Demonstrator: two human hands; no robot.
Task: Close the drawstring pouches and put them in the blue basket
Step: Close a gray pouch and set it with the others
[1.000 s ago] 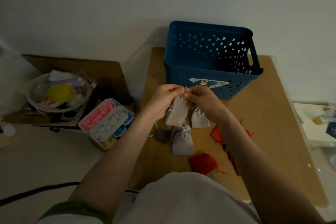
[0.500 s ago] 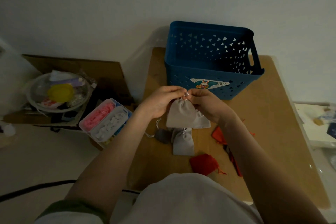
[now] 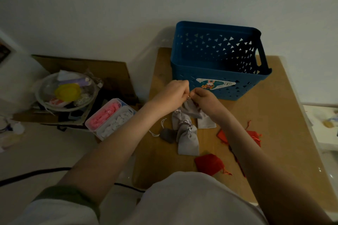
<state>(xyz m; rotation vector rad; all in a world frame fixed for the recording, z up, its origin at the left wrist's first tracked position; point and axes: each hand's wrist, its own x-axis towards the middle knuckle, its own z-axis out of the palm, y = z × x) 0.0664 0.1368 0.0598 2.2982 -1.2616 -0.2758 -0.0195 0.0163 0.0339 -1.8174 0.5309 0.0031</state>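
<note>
A grey drawstring pouch (image 3: 192, 108) hangs between my hands just in front of the blue basket (image 3: 217, 82). My left hand (image 3: 172, 93) and my right hand (image 3: 205, 97) both pinch it at its top, fingertips almost touching. Below them on the wooden table (image 3: 274, 115) lie several more grey pouches (image 3: 187, 139), a darker grey one (image 3: 167, 135) and red pouches (image 3: 209, 163) (image 3: 253, 136). The basket's inside is dark; I cannot tell what lies in it.
Left of the table, a clear box of pink and white clips (image 3: 110, 118) sits beside a glass bowl (image 3: 65, 91) of odds and ends on cardboard (image 3: 102, 71). A black cable (image 3: 33, 173) runs across the floor. A white surface (image 3: 327, 126) is at the right.
The held pouch has swung from hanging upright to tilting down to the right, and my hands have drawn closer together at its top. The other pouches have not moved.
</note>
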